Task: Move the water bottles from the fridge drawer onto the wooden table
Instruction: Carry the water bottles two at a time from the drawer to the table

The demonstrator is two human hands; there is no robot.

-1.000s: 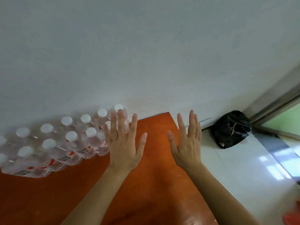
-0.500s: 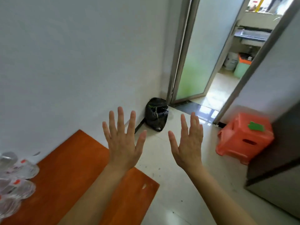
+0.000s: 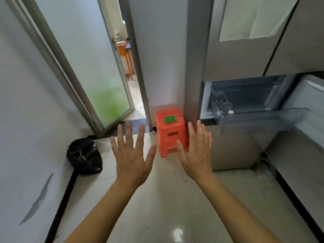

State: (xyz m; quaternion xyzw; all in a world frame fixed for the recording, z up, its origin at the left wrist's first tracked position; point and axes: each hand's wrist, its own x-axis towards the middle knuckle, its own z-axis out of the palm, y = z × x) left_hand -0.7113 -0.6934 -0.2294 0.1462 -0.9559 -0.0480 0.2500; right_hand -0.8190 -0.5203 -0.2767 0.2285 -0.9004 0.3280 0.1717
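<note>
Left hand (image 3: 131, 155): your fingers are straight and fanned, the back towards you, holding nothing, raised over the floor (image 3: 166, 207)
Right hand (image 3: 196, 155): the same, flat and empty, fingers closer together, its tips in front of the stool (image 3: 171, 130)
Step in hand: you look to be between loads, empty-handed and turned towards the fridge (image 3: 236, 58) to fetch more
Next move: step right, reach over the front wall of the fridge drawer (image 3: 259, 118) and down into it, then close your fingers round a bottle's body
Water bottles: one small white cap (image 3: 231, 112) shows low in the drawer's near left corner; a blurred shape behind it may be more, but you cannot count them from here
Wooden table: out of view
Drawer: clear, smoky plastic, thin-walled, pulled out under grey metal doors
Stool: glossy orange plastic, squat and boxy, a slot in its side, a green scrap (image 3: 169, 119) on top
Bag (image 3: 84, 156): black, crumpled film, knotted, against the left wall
Floor: pale polished tile, reflective
</note>
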